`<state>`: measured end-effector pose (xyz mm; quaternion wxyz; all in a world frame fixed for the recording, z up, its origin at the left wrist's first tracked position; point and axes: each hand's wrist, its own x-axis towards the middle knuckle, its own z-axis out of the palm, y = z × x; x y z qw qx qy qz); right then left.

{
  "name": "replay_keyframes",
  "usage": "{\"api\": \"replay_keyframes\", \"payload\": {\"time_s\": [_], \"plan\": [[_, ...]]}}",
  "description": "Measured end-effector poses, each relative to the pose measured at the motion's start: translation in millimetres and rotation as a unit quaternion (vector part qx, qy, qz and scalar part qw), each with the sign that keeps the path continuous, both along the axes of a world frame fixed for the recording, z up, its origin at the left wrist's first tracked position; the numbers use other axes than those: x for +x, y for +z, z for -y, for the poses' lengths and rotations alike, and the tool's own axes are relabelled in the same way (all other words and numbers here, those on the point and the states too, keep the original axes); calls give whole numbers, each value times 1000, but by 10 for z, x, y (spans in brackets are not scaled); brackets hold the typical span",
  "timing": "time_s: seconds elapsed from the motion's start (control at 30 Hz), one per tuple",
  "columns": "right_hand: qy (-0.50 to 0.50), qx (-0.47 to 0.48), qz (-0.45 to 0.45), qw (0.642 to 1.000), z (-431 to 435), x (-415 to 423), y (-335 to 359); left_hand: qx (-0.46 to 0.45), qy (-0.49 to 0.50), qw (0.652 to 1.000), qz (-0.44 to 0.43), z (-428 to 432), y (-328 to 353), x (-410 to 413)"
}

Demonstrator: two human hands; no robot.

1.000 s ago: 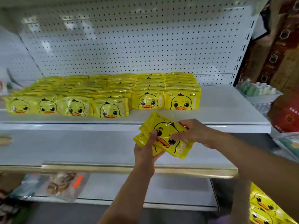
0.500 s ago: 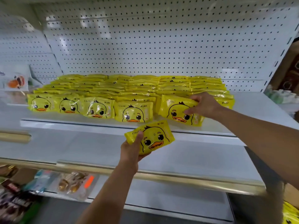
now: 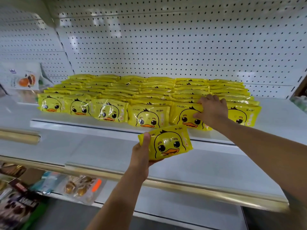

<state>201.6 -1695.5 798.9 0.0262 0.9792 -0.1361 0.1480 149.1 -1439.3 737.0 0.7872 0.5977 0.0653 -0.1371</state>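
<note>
Seating glossy yellow duck-face plastic pack (image 3: 186, 117) in front row on white metal shelf (image 3: 279, 113), I am pinching its top with right hand (image 3: 213, 112), squaring it flush with neighbours; left hand (image 3: 141, 152) is clasping 1 spare pack (image 3: 169, 143) below shelf edge.

Yellow, black and orange against white

We saw the held pack (image 3: 167, 143) in our left hand (image 3: 141, 155) in bright yellow, printed with a black-outlined duck face, black eyes and orange bill; the shelved pack (image 3: 186, 117) under our right hand (image 3: 213, 112) bore the same print. Beyond the hands stood a white pegboard (image 3: 166, 39) dotted with dark holes, below them a gold shelf edge (image 3: 182, 185).
</note>
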Motion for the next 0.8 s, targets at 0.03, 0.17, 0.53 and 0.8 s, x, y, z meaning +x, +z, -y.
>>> {"api": "replay_keyframes", "payload": {"time_s": [0.03,0.17,0.53,0.8], "plan": [[4,-15,22,1000,-8,-21,1,3,-3,1000,9,5,1,1],[136,188,185,955,-111,-209,-68,7,-1,999,35,63,14,-8],[83,627,27,774,150,-886,-150,7,-40,996,82,575,128,-41],[46,584,162,794,780,-1296,-231,168,-157,955,189,1159,312,65]]}}
